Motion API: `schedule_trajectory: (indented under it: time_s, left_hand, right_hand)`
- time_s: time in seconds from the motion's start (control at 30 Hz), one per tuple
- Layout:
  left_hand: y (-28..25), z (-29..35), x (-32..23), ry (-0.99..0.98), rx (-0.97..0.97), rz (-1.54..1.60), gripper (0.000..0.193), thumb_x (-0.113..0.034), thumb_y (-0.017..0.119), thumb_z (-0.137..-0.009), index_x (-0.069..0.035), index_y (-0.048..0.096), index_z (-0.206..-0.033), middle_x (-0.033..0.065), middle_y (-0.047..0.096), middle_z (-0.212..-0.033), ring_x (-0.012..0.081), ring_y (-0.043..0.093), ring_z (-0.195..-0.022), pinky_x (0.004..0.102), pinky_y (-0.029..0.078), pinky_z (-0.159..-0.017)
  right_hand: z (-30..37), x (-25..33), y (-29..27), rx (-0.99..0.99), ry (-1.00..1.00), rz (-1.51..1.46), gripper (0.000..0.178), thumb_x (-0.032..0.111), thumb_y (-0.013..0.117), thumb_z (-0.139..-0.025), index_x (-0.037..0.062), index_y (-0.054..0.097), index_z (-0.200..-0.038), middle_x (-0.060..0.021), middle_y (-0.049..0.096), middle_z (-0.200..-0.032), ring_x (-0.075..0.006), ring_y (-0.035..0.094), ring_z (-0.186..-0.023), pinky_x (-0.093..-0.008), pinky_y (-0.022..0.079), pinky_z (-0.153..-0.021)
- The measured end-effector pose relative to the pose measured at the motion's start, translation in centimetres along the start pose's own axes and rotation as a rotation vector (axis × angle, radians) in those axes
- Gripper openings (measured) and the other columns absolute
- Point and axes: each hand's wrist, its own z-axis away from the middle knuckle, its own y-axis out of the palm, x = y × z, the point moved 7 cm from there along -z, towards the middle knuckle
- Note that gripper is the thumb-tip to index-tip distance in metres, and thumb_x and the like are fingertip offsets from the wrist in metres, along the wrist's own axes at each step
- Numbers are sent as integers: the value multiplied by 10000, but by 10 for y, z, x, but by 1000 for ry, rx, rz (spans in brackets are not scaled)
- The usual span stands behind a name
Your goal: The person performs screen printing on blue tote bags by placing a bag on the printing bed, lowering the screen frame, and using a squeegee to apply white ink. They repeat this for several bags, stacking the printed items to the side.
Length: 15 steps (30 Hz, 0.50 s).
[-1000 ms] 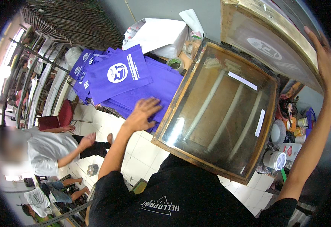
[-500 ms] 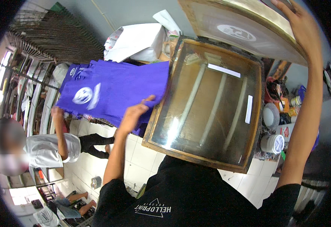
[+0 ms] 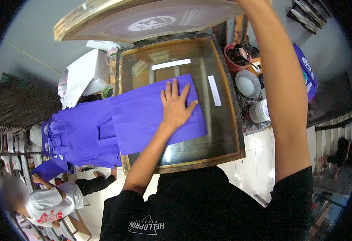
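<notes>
- The left hand [image 3: 176, 110] lies palm down, its fingers [image 3: 175, 88] spread wide and pressing, gripping nothing.
- Directly beneath them is a flat, matte purple fabric rectangle [image 3: 143, 124], lightly creased; the fingers rest near its right edge, the thumb closest to it.
- The right forearm [image 3: 280, 80] rises past the top of the view, so I cannot tell how the right hand's fingers stand.
- The fabric lies across a smooth, glossy glass pane [image 3: 222, 136] set in a worn wooden rim [image 3: 188, 164], with pale tubes visible below.
- Bare glass remains above, below and right of the fabric, with two narrow white strips [image 3: 214, 90] there.
- A wood-framed mesh screen [image 3: 103, 28] with a white oval print stands tilted up over the far rim.
- Leftward, the fabric's end overlaps a rumpled purple fabric pile [image 3: 79, 130], near a crinkled white wrapped bundle [image 3: 85, 74].
- Close on the right stand a pinkish round bucket [image 3: 232, 66] of tools and a white plastic tub [image 3: 258, 111].
- A co-worker in a white shirt [image 3: 72, 195] is well apart, lower left.
</notes>
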Motion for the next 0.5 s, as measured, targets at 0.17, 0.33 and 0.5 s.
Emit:
schedule_trajectory:
  time_s: [0.17, 0.33, 0.5]
  left_hand:
    - [25, -50, 2, -25, 125, -99, 850, -632, 652, -865, -227, 408, -1572, 294, 127, -1669, 505, 44, -1545, 678, 24, -1208]
    - [33, -80, -11, -13, 163, -93, 868, -642, 678, -838, -243, 423, -1566, 294, 144, -1665, 509, 61, -1542, 674, 46, -1210]
    - [39, -90, -15, -19, 156, -94, 878, -689, 679, -817, -276, 440, -1555, 295, 140, -1664, 517, 52, -1538, 695, 46, -1197]
  right_hand:
    - [-4, -3, 3, 0, -9, -22, 459, 408, 707, -899, -47, 759, -934, -274, 730, -927, -422, 709, -907, -500, 539, -834]
    - [2, -2, 1, -16, -51, -61, 429, 386, 714, -906, -39, 765, -935, -272, 731, -922, -413, 713, -896, -488, 543, -822]
    - [-3, -4, 3, 7, -21, -5, 431, 380, 732, -901, -49, 763, -931, -276, 730, -922, -414, 717, -879, -480, 548, -813]
